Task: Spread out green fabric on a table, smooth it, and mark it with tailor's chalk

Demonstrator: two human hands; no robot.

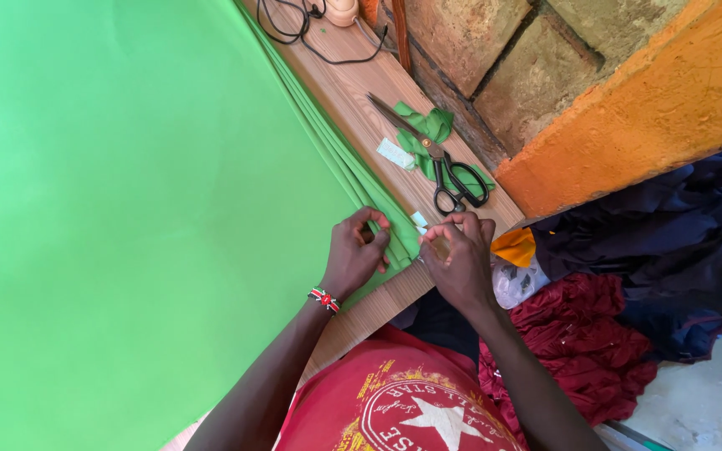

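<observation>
Here left hand [357, 255], right hand [459, 259] pinch green fabric [144, 209] corner between fingertips

wooden table [353, 92], layered green fabric [127, 209], black-handled scissors [440, 159], green scraps [429, 125], black cable [311, 33]

Black-handled scissors [438, 159] lie on the wooden table [353, 83], across green scraps [428, 125], with a white label [395, 154] just beside. A black cable [311, 33] curls at the far end. Dark blue cloth [670, 242] and maroon cloth [587, 342] are heaped below an orange wall [653, 108].
</observation>
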